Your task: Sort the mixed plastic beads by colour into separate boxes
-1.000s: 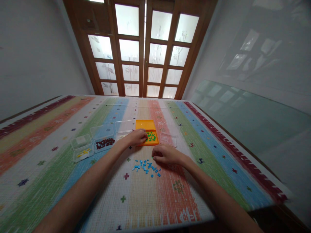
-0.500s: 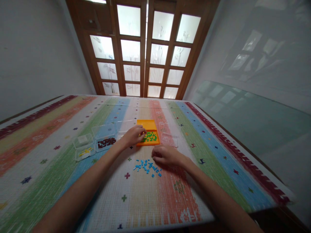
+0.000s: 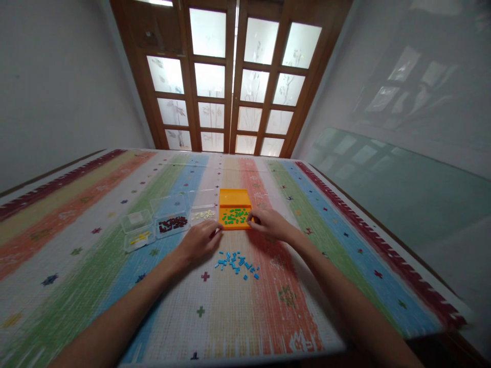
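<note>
An orange box (image 3: 235,197) lies with its lid folded back, and small green pieces (image 3: 235,216) are spread in its tray. At the tray's front left corner, my left hand (image 3: 200,239) has thumb and fingers closed on the edge. My right hand (image 3: 271,224) pinches the right edge, fingertips just over the rim. Small blue pieces (image 3: 237,263) lie loose on the cloth, nearer to me than the box and between my forearms.
Left of the box stand clear open cases with cream pieces (image 3: 203,214), dark red pieces (image 3: 172,224) and yellow pieces (image 3: 140,237). A striped tablecloth (image 3: 230,327) covers the table. A glass-paned wooden door (image 3: 230,102) is beyond the far edge.
My left hand has drawn back from over the tray to its front left corner. My right hand has moved forward from beside the blue pieces to the box's right edge.
</note>
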